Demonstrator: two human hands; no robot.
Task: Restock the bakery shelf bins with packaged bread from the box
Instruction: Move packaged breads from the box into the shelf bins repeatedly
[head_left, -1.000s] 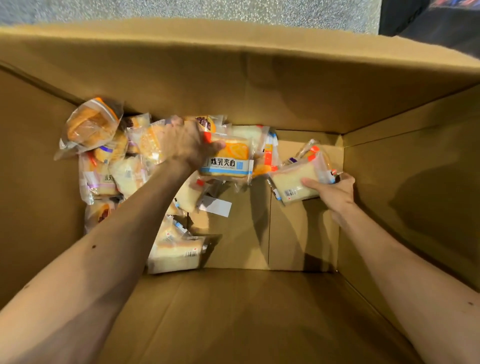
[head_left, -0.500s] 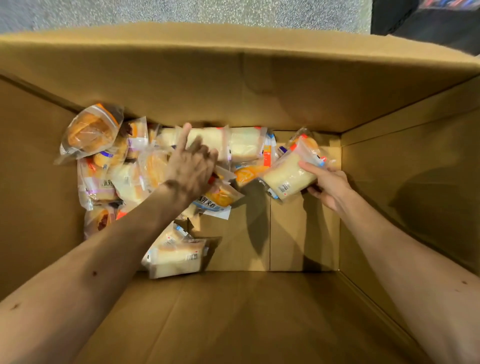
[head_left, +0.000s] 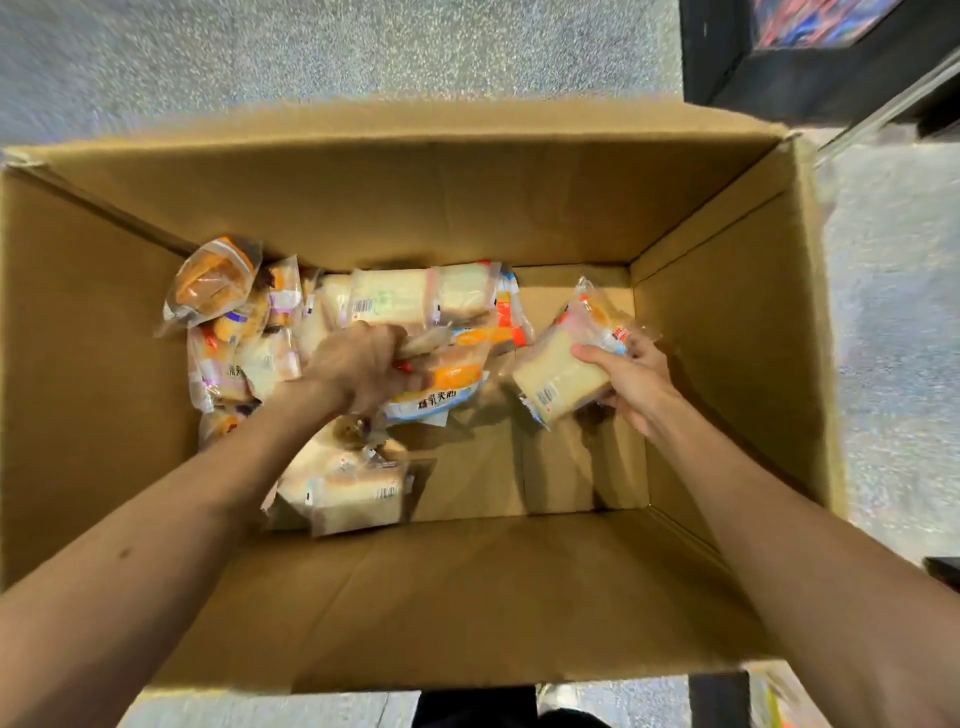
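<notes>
1. The right hand (head_left: 631, 382) is gripping a white sliced-bread packet (head_left: 556, 382), thumb on top and fingers beneath. It is holding the packet clear of the bare box bottom on the right side, probably ready for lifting out.
2. The left hand (head_left: 358, 366) is curling its fingers into the wrapper of an orange-labelled packet (head_left: 449, 382) in the middle of the heap. Blur is hiding whether it is gathering a second one too.
3. Both hands are loading up at once, likely so that one trip fills more of a bin.
4. The other packets are lying loose at the far left of the cardboard box (head_left: 467, 208). A bun packet (head_left: 213, 280) is leaning in the far-left corner, and a sliced-loaf packet (head_left: 358, 496) is lying nearest.
5. The box is standing open on a speckled floor (head_left: 363, 52), and no shelf bins are showing.
</notes>
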